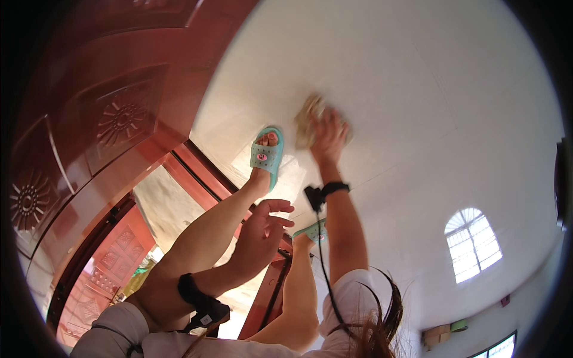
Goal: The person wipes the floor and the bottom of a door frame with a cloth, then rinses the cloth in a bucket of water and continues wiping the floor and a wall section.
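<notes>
My right hand (329, 134) presses a crumpled beige cloth (306, 123) flat on the pale, glossy floor (385, 80), fingers spread over it; hand and cloth are blurred. Nearer to me, my left hand (264, 228) hangs in the air over my bent leg, with fingers curled loosely and nothing visible in it. Both wrists carry black straps with small devices, and a black cable runs along my right arm. A turquoise slipper (267, 159) is on one foot, left of the cloth. The other slipper (313, 232) is partly hidden by my right arm and its cable.
A red-brown door (174, 85) with carved panels stands at the left, beside a red frame and threshold (192, 172). Another red door (118, 250) shows through the opening. An arched window shape shines at the right. Cardboard boxes (436, 335) are at the lower right.
</notes>
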Demonstrator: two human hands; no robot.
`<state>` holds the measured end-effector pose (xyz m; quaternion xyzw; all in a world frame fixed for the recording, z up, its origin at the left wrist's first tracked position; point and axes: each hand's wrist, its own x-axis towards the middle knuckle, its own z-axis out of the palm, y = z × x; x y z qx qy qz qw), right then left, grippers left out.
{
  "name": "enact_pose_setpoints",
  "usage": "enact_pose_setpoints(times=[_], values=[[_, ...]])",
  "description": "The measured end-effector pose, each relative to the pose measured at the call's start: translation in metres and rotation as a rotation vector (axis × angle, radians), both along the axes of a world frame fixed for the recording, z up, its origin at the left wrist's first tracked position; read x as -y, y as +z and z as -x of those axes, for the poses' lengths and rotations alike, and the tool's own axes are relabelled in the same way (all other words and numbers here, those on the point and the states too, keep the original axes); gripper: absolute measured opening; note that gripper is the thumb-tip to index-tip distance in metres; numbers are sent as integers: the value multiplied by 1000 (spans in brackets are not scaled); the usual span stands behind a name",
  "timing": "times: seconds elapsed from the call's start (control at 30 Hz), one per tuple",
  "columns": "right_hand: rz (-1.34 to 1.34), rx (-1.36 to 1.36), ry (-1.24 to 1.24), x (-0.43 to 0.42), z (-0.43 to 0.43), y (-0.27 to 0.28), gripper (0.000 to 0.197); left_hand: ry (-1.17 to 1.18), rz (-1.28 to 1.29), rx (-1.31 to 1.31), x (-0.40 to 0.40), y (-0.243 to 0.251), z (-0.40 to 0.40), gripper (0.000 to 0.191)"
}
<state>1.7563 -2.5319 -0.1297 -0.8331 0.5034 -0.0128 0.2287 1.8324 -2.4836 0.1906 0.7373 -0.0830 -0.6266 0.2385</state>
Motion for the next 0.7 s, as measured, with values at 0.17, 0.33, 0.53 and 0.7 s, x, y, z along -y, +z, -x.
enact_pose_setpoints(times=[0.17,0.33,0.53,0.7], values=[[-369,21,306,-141,59,13,43,44,171,-52,3,8,19,26],[-875,638,-373,-79,100,81,44,-225,147,21,-31,4,-3,31],[-263,757,-636,108,157,116,54,-242,136,76,-29,6,-47,31],[73,686,-769,234,198,47,72,-234,152,47,-26,-19,-58,29]])
